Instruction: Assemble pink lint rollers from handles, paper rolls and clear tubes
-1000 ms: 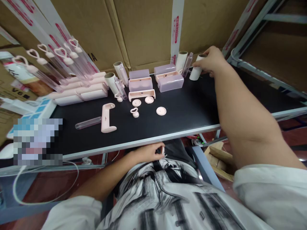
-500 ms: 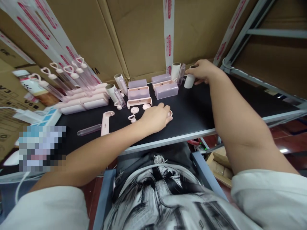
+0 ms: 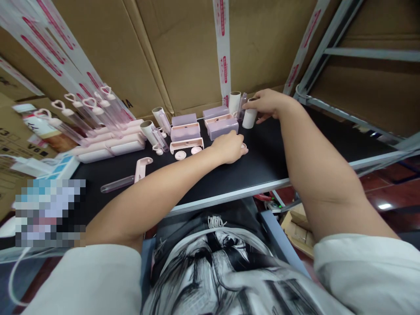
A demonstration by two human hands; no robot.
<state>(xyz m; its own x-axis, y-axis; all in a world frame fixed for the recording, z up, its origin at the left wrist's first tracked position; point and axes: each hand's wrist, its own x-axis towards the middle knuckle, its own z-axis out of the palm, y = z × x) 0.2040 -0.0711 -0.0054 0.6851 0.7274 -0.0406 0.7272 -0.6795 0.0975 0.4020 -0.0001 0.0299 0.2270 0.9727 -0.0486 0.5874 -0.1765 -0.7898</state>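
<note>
white hollow tube with brown inside (image 3: 250, 120), upper frame right of centre, right hand (image 3: 267, 105) gripping its top, left hand (image 3: 229, 147) mid-frame over pale pink round disc (image 3: 243, 145), cannot tell if grasped, translucent lilac plastic cover (image 3: 223, 128) just above, black tabletop (image 3: 271, 153) beneath

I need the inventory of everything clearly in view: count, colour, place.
Rolls: four, white, back
Covers: four, lilac, centre
Discs: three visible, pink, centre
Holders: several, pink, left and centre
Heart-topped tubes: six, pinkish, left
Clear tubes: several, transparent, left, back
Bottle: one, white and brown, left
Power strip: one, white and blue, left
Cartons: several, brown, behind
Metal frame: one, grey, right
Table: one, black, centre
Left hand: one, bare, at disc
Right hand: one, bare, at roll
</note>
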